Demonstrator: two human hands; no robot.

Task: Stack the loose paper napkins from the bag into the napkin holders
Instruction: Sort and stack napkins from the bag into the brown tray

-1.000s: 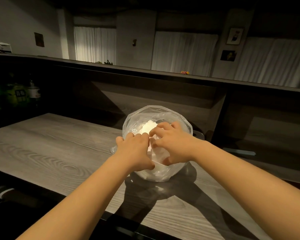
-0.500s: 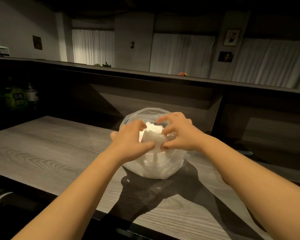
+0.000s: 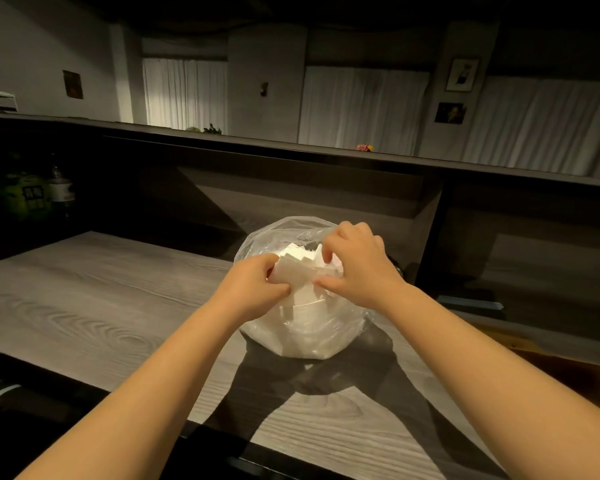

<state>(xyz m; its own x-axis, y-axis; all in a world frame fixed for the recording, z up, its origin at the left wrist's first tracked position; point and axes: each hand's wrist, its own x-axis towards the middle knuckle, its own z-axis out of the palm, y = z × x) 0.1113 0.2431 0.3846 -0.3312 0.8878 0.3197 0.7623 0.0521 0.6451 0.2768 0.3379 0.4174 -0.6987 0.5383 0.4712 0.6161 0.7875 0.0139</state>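
A clear plastic bag [image 3: 305, 336] stands on the grey wood-grain counter [image 3: 94, 296], open at the top and full of white paper napkins. Both hands are at its mouth. My left hand [image 3: 248, 292] grips the left end of a bunch of napkins [image 3: 300, 268], thumb in front and fingers curled behind. My right hand [image 3: 359, 265] pinches the right end of the same bunch from above. The bunch is raised to the bag's rim, its edges fanned unevenly. No napkin holder is in view.
A raised dark ledge [image 3: 291, 150] runs across behind the counter. Bottles [image 3: 61, 188] stand in the dark corner at the far left. A dark recess with a flat grey object [image 3: 471, 301] lies to the right of the bag. The counter's front edge is close to me.
Both hands went from pressing on the bag's top to grasping a bunch of napkins, and have lifted it up out of the pile to the bag's mouth.
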